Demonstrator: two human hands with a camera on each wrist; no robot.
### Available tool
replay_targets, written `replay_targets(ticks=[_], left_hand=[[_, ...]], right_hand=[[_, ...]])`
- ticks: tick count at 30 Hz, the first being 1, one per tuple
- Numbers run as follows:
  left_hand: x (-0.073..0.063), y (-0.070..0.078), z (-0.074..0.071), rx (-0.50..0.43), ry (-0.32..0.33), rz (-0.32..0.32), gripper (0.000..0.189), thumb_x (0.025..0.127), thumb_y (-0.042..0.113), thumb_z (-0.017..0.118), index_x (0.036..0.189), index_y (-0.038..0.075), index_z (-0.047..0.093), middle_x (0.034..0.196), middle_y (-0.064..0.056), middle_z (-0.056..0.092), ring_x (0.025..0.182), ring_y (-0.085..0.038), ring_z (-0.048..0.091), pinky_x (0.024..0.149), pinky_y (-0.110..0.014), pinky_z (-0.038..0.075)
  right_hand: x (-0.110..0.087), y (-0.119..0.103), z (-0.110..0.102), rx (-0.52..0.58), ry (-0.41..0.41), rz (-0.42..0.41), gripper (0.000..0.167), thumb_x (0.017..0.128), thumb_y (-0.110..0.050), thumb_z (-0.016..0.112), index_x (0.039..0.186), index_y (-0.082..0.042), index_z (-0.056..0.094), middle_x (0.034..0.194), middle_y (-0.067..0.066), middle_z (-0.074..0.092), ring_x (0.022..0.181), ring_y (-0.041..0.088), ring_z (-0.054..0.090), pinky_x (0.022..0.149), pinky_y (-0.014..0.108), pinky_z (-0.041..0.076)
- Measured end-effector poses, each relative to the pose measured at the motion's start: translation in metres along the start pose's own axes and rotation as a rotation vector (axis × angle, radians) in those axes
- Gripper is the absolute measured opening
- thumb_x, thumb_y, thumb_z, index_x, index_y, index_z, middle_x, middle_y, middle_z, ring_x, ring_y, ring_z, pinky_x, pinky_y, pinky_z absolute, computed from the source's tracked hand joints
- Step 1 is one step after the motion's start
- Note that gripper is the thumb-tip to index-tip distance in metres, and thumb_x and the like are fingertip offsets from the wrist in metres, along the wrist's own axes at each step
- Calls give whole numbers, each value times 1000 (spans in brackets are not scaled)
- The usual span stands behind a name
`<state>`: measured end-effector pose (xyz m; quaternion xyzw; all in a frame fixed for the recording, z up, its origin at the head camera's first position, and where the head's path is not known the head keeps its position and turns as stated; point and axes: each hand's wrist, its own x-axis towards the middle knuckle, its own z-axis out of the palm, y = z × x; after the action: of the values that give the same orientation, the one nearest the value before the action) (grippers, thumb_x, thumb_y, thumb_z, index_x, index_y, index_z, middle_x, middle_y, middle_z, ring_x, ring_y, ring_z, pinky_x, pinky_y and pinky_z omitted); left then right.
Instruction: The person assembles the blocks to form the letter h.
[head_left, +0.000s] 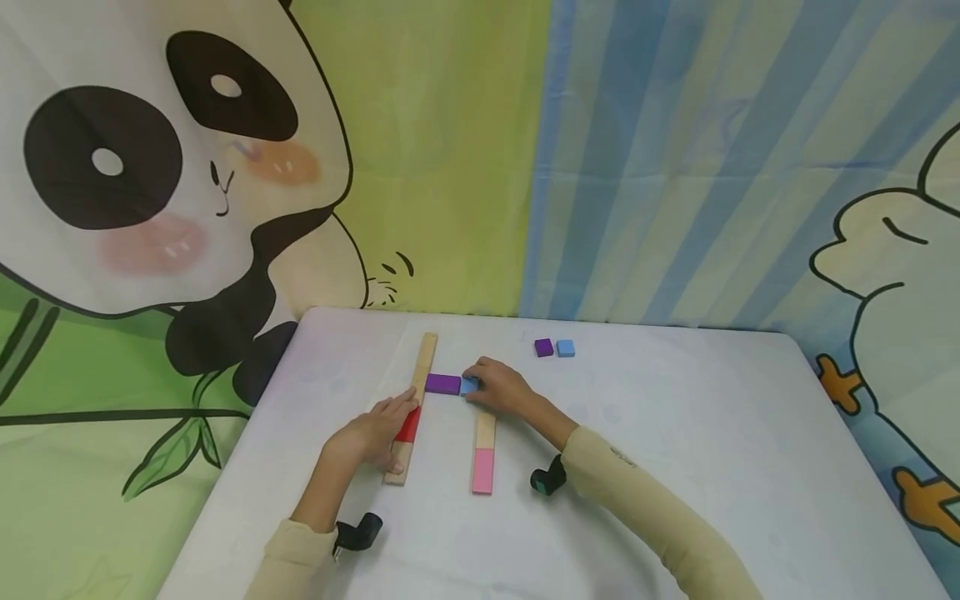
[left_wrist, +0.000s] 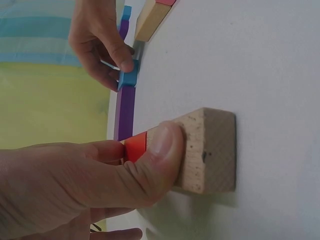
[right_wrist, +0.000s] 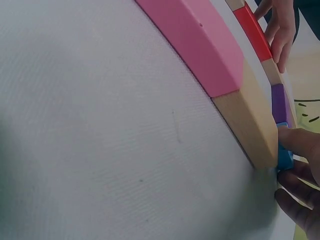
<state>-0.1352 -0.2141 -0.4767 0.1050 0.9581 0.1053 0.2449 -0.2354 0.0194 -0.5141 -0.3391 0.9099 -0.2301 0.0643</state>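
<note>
My left hand (head_left: 375, 433) lies along a row of blocks on the left. Its thumb (left_wrist: 162, 145) rests on the plain wooden block (left_wrist: 220, 150) at the near end, and its other fingers reach past the red block (head_left: 407, 425) in that row. Between thumb and fingers, my right hand (head_left: 504, 386) pinches a small blue block (left_wrist: 128, 75). That block sits at the end of a purple block (head_left: 443, 384), which extends sideways from the left row. A shorter row, a wooden block (right_wrist: 250, 125) and a pink block (head_left: 483, 471), lies just below the right hand.
Towards the back of the white table (head_left: 675, 467) stand a small purple block (head_left: 543, 347) and a second small blue block (head_left: 566, 348), side by side. A panda-printed cloth hangs behind the table. Black wrist cameras (head_left: 360, 532) jut out from both forearms.
</note>
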Motion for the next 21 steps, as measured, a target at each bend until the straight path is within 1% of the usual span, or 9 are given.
replay_targets(ticks=[2, 4, 6, 8, 12, 15, 19, 21], left_hand=[[0, 0, 0, -1, -4, -3, 107, 67, 26, 88, 153, 10, 27, 165, -5, 13, 147, -37, 25, 102, -54, 47], [0, -1, 0, -4, -4, 3, 107, 66, 25, 88, 153, 9, 27, 165, -5, 13, 147, -37, 24, 103, -55, 46], [0, -1, -1, -1, 0, 11, 107, 66, 25, 88, 152, 8, 27, 164, -6, 14, 147, -37, 25, 103, -55, 46], [0, -1, -1, 0, 8, 17, 106, 67, 25, 88, 152, 8, 27, 164, -6, 13, 147, -37, 25, 103, -55, 46], [1, -2, 0, 4, 18, 27, 106, 67, 26, 87, 152, 8, 27, 165, -6, 13, 147, -36, 25, 103, -53, 47], [0, -2, -1, 2, 16, 28, 106, 67, 26, 87, 153, 8, 27, 165, -7, 13, 147, -36, 25, 104, -53, 46], [1, -1, -1, -2, 15, 27, 106, 67, 25, 88, 153, 9, 27, 165, -7, 13, 147, -36, 25, 105, -54, 44], [1, -2, 0, -4, 13, 25, 106, 67, 25, 88, 152, 9, 27, 165, -6, 13, 147, -36, 25, 105, -54, 45]], right_hand=[[0, -1, -1, -20, -5, 5, 40, 87, -28, 73, 121, -9, 67, 107, 6, 64, 90, 14, 59, 82, 30, 54], [0, 0, -5, -39, -4, 12, 44, 87, -32, 73, 123, -9, 65, 110, 6, 64, 95, 15, 60, 84, 31, 55], [0, 2, -11, -48, 13, 24, 46, 87, -34, 72, 124, -8, 64, 113, 7, 64, 100, 18, 61, 87, 34, 55], [0, 8, -20, -50, 31, 59, 46, 88, -35, 71, 125, -8, 63, 117, 8, 63, 107, 22, 61, 90, 38, 55], [-1, 29, -39, -70, 64, 155, 43, 91, -34, 68, 126, -9, 63, 121, 11, 61, 112, 27, 60, 94, 43, 53], [-4, 50, -54, -114, 37, 232, 44, 92, -30, 66, 130, -7, 60, 127, 14, 59, 117, 31, 58, 97, 45, 51], [-12, 70, -66, -203, -15, 285, 42, 94, -20, 64, 132, -4, 58, 130, 19, 58, 117, 36, 56, 96, 49, 51], [-16, 77, -68, -247, -20, 280, 38, 93, -15, 64, 129, -3, 60, 128, 21, 59, 113, 37, 56, 93, 49, 52]])
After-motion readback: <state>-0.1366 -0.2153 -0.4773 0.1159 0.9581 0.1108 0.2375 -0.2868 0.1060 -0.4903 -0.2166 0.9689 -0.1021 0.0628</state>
